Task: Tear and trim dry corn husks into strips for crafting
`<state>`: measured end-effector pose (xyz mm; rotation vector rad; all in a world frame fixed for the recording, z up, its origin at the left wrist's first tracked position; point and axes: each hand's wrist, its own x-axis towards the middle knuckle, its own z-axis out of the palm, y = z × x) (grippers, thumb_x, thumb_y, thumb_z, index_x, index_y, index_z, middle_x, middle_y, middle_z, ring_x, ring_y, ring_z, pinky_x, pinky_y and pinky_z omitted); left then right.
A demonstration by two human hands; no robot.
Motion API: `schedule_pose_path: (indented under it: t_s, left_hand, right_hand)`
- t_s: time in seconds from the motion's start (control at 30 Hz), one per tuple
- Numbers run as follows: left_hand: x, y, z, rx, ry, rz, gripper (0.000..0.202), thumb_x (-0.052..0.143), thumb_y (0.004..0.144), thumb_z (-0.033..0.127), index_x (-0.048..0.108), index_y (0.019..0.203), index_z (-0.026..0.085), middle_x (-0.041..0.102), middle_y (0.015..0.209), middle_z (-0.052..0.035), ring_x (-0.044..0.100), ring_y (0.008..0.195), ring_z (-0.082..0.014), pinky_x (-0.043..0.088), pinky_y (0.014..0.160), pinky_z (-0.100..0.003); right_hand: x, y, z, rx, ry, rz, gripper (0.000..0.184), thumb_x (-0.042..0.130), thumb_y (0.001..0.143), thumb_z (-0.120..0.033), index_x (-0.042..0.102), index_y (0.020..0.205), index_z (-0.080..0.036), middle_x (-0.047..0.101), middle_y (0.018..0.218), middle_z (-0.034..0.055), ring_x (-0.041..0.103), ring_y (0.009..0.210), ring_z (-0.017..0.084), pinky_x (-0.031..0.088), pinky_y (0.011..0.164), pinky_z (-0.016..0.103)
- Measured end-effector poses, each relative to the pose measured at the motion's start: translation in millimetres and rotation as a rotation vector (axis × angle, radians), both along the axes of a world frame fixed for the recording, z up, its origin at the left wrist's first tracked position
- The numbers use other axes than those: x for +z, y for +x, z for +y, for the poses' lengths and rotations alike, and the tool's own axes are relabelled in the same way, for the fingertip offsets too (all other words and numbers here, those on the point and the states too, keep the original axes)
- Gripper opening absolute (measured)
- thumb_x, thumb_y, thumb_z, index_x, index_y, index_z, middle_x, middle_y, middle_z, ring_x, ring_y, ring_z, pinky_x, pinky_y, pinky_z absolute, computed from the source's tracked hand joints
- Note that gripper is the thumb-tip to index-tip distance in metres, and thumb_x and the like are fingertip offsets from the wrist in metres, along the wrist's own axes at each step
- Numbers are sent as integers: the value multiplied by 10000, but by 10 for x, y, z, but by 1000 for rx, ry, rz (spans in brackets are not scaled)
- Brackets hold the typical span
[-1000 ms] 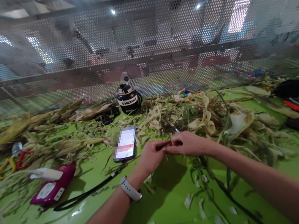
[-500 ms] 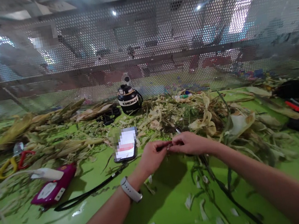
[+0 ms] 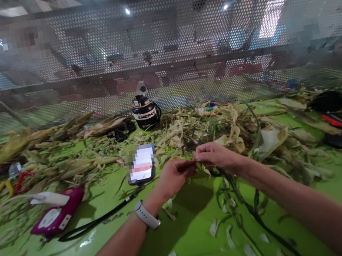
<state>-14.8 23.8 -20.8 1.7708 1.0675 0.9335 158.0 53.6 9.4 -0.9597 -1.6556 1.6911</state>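
My left hand (image 3: 173,175), with a pale grey watch band (image 3: 147,215) on its wrist, is closed in a pinch. Its fingertips meet those of my right hand (image 3: 214,155), also pinched, above the green tabletop (image 3: 178,246). Whatever is between the fingers is too small and hidden to name. Small green leafy bits (image 3: 205,169) show just under the right fingers. Below that hand, long dark green stems (image 3: 256,216) run toward the front edge, with pale scraps (image 3: 213,227) beside them. A phone (image 3: 143,164) with a lit screen lies left of my hands.
Dried husks and leaves (image 3: 185,132) spread across the back. Behind them stands a black bottle (image 3: 144,112) before a perforated metal screen (image 3: 156,29). At left are a magenta power adapter (image 3: 58,214) with a white plug, a black strap (image 3: 98,222), and red-and-yellow-handled scissors (image 3: 1,193).
My right hand has risen slightly, and its fingers have shifted against the left fingertips. The pale pointed thing above it no longer shows. The whole view has moved a little.
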Motion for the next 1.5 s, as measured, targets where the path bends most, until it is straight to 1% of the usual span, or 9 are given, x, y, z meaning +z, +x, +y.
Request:
schedule_pose_path:
  t_s: [0.1, 0.27, 0.37, 0.57, 0.9, 1.0, 1.1, 1.27, 1.5]
  left_hand:
    - [23, 14, -23, 28, 46, 57, 195, 566, 778, 216, 719, 879, 150, 679, 724, -43, 584, 655, -145, 450, 626, -244]
    - [30, 18, -76, 216, 396, 257, 132, 625, 761, 268, 741, 790, 212, 612, 735, -52, 545, 712, -173, 423, 649, -276]
    - [16, 22, -99, 226, 523, 243, 106, 635, 757, 264, 729, 735, 219, 590, 781, -51, 539, 753, -177, 428, 656, -282]
    - [9, 50, -90, 143, 394, 51, 71, 655, 738, 184, 706, 785, 201, 638, 860, -37, 591, 789, -145, 475, 705, -259]
    - [111, 14, -119, 240, 384, 283, 63, 656, 725, 219, 715, 738, 200, 608, 841, -41, 583, 779, -162, 455, 697, -282]
    - [99, 33, -119, 106, 300, 139, 39, 659, 712, 180, 694, 695, 177, 643, 840, -41, 602, 787, -154, 462, 725, -267]
    - [73, 57, -107, 21, 65, -27, 34, 673, 695, 185, 684, 710, 156, 669, 750, -35, 616, 696, -141, 476, 666, -250]
    - [39, 65, -89, 49, -320, -249, 179, 723, 659, 250, 672, 790, 138, 667, 632, -5, 605, 555, -102, 455, 545, -203]
    - [63, 54, -80, 23, -523, -339, 298, 768, 599, 327, 606, 772, 145, 628, 653, 31, 599, 462, -73, 299, 354, -140]
  right_hand:
    - [23, 20, 9, -24, -14, -9, 306, 653, 658, -403, 488, 592, -154, 344, 431, -102, 232, 381, 25, 127, 402, 192]
    - [79, 37, 6, -21, 5, -81, 274, 660, 658, -373, 513, 595, -150, 327, 391, -109, 225, 373, 29, 122, 389, 195]
    - [98, 32, -8, 7, 5, -96, 249, 648, 666, -339, 510, 581, -151, 339, 393, -104, 239, 372, 28, 131, 382, 188]
    - [57, 52, 47, -9, -184, -12, 257, 680, 628, -315, 490, 564, -155, 299, 368, -121, 195, 332, 12, 115, 361, 173]
    - [7, 7, 45, -12, -246, 17, 256, 664, 680, -308, 487, 580, -151, 286, 365, -128, 183, 319, 8, 111, 355, 174]
    - [-12, 4, 40, -14, -262, 22, 299, 666, 683, -319, 438, 568, -166, 286, 370, -129, 187, 321, 10, 109, 355, 173]
    - [-27, -4, 44, -36, -270, 15, 333, 666, 687, -324, 401, 555, -175, 285, 368, -128, 183, 321, 10, 104, 352, 174]
    - [-51, -18, 55, -57, -295, 26, 331, 657, 701, -318, 395, 557, -177, 271, 366, -131, 180, 319, 11, 110, 347, 170]
    - [-116, -33, 60, -39, -292, 20, 311, 626, 725, -303, 402, 551, -173, 295, 375, -122, 202, 321, 12, 132, 342, 167]
